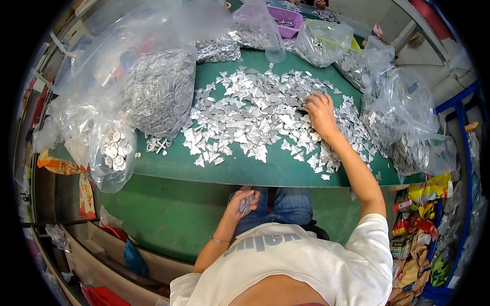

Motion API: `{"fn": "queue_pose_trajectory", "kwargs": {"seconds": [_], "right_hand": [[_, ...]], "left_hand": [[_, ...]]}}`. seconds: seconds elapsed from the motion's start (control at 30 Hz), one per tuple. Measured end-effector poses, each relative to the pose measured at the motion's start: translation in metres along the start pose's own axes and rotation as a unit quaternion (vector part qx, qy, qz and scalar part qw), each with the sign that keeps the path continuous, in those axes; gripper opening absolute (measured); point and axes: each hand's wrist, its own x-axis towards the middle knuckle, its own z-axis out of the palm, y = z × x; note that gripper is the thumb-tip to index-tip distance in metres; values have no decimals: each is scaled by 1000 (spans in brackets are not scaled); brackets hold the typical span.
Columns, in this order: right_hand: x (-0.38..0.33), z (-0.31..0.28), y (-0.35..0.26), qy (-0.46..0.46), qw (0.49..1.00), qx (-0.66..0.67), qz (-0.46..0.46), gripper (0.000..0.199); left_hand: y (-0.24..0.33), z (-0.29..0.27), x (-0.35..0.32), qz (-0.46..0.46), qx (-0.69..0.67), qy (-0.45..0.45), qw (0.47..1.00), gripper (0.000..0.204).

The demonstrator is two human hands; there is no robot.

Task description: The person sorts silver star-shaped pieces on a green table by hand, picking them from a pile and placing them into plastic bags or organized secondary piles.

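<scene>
A wide heap of small flat silver metal pieces (255, 109), many of them shaped like butterflies, covers the middle of the green table (214, 171). My right hand (321, 116) reaches over the heap's right part, fingers bent and close together at the pieces. What its fingertips pinch, if anything, is hidden beneath them. Below the table's near edge, over my lap, my left hand (242, 203) is closed round a small bunch of silver metal pieces (247, 202).
A large clear bag of ring-like metal parts (161, 89) stands left of the heap, beside a smaller bag of round pieces (116, 150). More filled bags (398, 117) line the right edge. A purple basket (287, 21) sits at the back. Coloured packages (421, 204) fill the right shelf.
</scene>
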Motion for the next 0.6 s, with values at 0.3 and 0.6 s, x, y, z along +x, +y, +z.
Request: {"fn": "queue_pose_trajectory", "kwargs": {"seconds": [0.3,0.6], "right_hand": [[2,-30,5,79,478,765,424,14],[-8,-45,-4,-171,649,596,441,21]], "left_hand": [[1,1,-1,2,7,18,1000,32],[0,1,1,-2,14,30,999,33]]}}
